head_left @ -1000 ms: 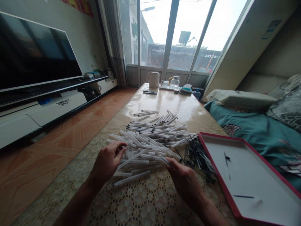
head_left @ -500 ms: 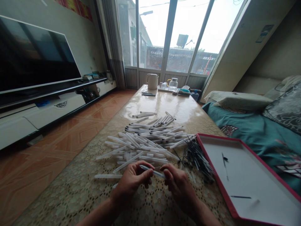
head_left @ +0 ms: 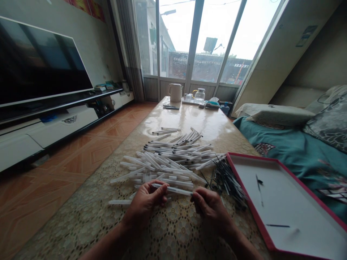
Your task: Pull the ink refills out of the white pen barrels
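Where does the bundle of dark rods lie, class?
Head view: the dark rods lie on the table right of centre, between the white tubes and red-edged tray.

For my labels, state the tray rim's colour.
The tray rim is pinkish red, in the head view.

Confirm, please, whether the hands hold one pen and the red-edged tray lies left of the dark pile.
Not left: the head view shows the red-edged tray right of the dark pile; the left hand and right hand hold one pen.
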